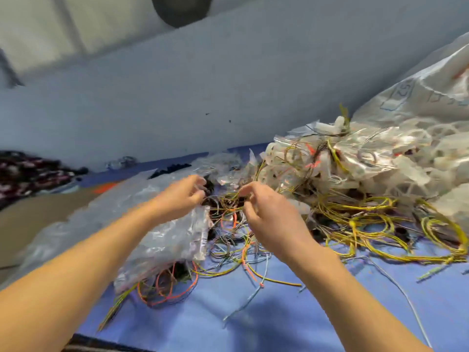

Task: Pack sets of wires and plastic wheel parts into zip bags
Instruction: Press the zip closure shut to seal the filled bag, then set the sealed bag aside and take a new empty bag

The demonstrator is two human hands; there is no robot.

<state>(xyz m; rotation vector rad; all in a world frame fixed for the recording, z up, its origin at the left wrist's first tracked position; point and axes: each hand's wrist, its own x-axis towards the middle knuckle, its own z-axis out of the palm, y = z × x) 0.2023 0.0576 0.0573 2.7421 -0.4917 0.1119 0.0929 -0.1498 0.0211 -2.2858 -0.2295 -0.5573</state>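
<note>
A blue cloth (279,313) covered the work surface, which ran up to a pale grey-blue wall (228,85). A dark round shape (181,8) sat high on that wall, cut off by the frame. At far left lay one patterned fabric (30,171) and a brown board (38,212).

One big clear sack (418,85) leaned at the right. Below it was a heap (380,158) of filled bags, too many and too blurred to count, with pale plastic pieces showing inside. Loose yellow wires (368,219) spread in front of the heap. A mixed tangle (228,224) of thin wires lay mid-cloth, with one orange coil (167,288) nearer the person and one long light-blue wire (396,283) trailing to the right.

Two bare hands were in view. The right hand (269,212) pinched a few thin strands of the tangle between thumb and fingertips. The left hand (182,194) had its fingers curled at the tangle's far-left edge; blur hid whether they held wire or plastic. One zip bag (175,237) lay under the left wrist, touching the tangle.
</note>
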